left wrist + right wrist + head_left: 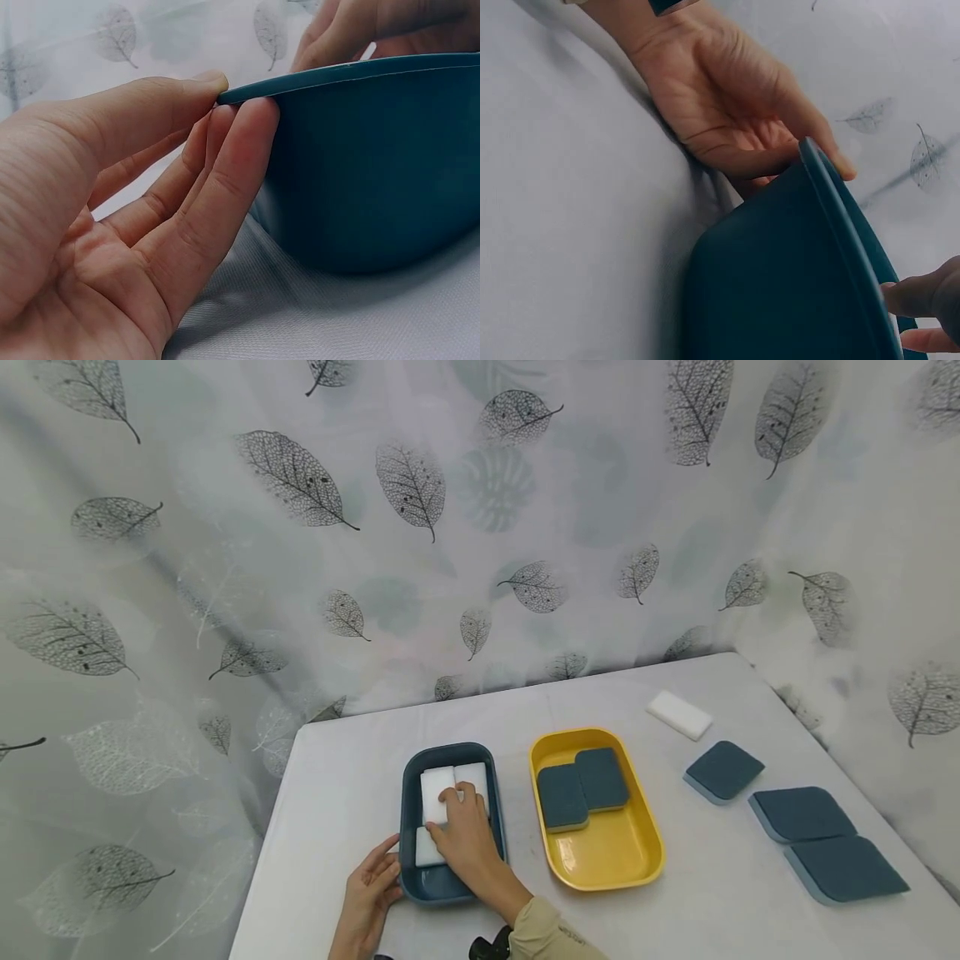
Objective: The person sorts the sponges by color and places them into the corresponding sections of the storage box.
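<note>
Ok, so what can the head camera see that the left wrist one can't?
Only head: a yellow tray, two scouring sponges in it, three more on the tablecloth, a white block near those, and a beige sleeve.

Only left wrist: the left hand with palm creases up close, and fingertips just under the rim.

Both: the blue tray, both hands, tablecloth, leaf-print curtain.

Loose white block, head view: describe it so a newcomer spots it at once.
On the white table, find the yellow tray. Past its far right corner lies a flat white block. It is the only white one outside the dark blue tray; the three loose pads nearby are dark blue on top.
</note>
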Available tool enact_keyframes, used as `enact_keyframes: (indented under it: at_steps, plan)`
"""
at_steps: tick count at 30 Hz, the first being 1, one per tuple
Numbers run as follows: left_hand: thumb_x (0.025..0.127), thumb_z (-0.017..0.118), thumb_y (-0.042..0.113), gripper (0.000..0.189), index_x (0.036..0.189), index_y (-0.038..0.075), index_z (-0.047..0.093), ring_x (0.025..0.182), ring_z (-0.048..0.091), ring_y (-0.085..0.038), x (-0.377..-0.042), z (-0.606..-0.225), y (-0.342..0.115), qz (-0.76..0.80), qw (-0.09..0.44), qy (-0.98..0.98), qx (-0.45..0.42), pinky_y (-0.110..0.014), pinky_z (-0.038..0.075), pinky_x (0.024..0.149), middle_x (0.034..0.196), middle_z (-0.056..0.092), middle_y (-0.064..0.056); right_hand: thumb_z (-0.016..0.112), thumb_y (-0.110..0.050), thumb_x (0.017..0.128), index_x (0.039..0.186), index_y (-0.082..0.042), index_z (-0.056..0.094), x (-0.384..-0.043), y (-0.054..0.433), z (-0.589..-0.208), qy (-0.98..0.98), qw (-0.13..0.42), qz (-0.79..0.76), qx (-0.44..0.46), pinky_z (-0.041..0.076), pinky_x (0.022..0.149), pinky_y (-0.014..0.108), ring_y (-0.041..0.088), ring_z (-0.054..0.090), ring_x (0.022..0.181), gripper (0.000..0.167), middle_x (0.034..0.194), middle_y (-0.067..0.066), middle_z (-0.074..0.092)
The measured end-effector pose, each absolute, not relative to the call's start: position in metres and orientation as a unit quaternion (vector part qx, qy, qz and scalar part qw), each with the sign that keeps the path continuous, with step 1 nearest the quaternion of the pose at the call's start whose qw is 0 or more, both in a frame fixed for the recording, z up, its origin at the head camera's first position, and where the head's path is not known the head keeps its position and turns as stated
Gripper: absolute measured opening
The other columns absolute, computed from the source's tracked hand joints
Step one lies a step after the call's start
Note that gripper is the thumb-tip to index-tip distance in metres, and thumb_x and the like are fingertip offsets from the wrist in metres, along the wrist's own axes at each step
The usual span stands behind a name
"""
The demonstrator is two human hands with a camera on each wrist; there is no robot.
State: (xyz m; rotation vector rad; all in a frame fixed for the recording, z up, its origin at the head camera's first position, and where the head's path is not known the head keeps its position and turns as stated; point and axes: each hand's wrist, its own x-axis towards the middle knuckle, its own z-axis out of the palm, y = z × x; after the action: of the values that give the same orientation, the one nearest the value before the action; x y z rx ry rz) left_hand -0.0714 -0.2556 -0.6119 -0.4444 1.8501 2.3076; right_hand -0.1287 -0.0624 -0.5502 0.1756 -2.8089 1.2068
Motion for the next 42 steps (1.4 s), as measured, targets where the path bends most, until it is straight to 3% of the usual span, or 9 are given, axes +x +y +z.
enact_keyframes:
  at_steps: [10, 21, 26, 30, 36, 42]
  plan:
    - [0.098, 0.069, 0.009, 0.052, 0.148, 0.006, 0.054, 0.086, 0.070, -0.008, -0.071, -0.611, -0.256, 0.766, 0.078, 0.619, -0.155, -0.022, 0.060, 0.068, 0.108, 0.073, -0.001, 0.085, -0.018, 0.087, 0.117, -0.007, 0.069, -0.129, -0.062, -0.557, -0.917, 0.022, 0.393, 0.065, 0.057, 0.094, 0.047, 0.033, 0.059, 0.116, 0.036, 0.135, 0.019, 0.057]
    - [0.098, 0.068, 0.008, 0.040, 0.137, 0.019, 0.064, 0.084, 0.069, -0.006, -0.072, -0.611, -0.257, 0.769, 0.081, 0.615, -0.155, -0.020, 0.059, 0.066, 0.106, 0.073, 0.001, 0.076, -0.006, 0.090, 0.117, -0.003, 0.073, -0.134, -0.051, -0.561, -0.906, 0.011, 0.408, 0.111, 0.055, 0.097, 0.050, 0.035, 0.059, 0.117, 0.028, 0.135, 0.021, 0.056]
    - [0.098, 0.068, 0.008, 0.036, 0.128, 0.028, 0.068, 0.083, 0.067, -0.005, -0.072, -0.612, -0.257, 0.771, 0.080, 0.612, -0.154, -0.019, 0.058, 0.065, 0.106, 0.073, 0.001, 0.065, 0.007, 0.087, 0.121, -0.002, 0.072, -0.136, -0.044, -0.554, -0.899, -0.025, 0.417, 0.131, 0.055, 0.096, 0.051, 0.039, 0.059, 0.119, 0.035, 0.139, 0.024, 0.054]
    - [0.098, 0.069, 0.008, 0.038, 0.132, 0.024, 0.066, 0.084, 0.068, -0.006, -0.072, -0.611, -0.257, 0.769, 0.081, 0.614, -0.160, -0.020, 0.058, 0.066, 0.106, 0.073, 0.001, 0.061, 0.012, 0.084, 0.122, -0.002, 0.072, -0.138, -0.038, -0.550, -0.893, -0.036, 0.424, 0.145, 0.055, 0.095, 0.049, 0.040, 0.060, 0.118, 0.043, 0.138, 0.025, 0.055]
    - [0.098, 0.069, 0.009, 0.041, 0.137, 0.018, 0.063, 0.084, 0.068, -0.007, -0.072, -0.611, -0.257, 0.767, 0.079, 0.618, -0.156, -0.020, 0.058, 0.066, 0.106, 0.073, 0.000, 0.068, 0.003, 0.088, 0.128, -0.003, 0.069, -0.140, -0.032, -0.545, -0.892, -0.061, 0.418, 0.160, 0.055, 0.096, 0.050, 0.039, 0.060, 0.119, 0.040, 0.140, 0.025, 0.054]
    - [0.098, 0.068, 0.008, 0.037, 0.131, 0.026, 0.068, 0.082, 0.068, -0.007, -0.072, -0.611, -0.256, 0.770, 0.075, 0.615, -0.150, -0.020, 0.058, 0.065, 0.105, 0.074, 0.001, 0.074, -0.010, 0.094, 0.134, -0.005, 0.065, -0.140, -0.022, -0.534, -0.893, -0.097, 0.397, 0.188, 0.056, 0.102, 0.049, 0.033, 0.062, 0.122, 0.042, 0.140, 0.021, 0.058]
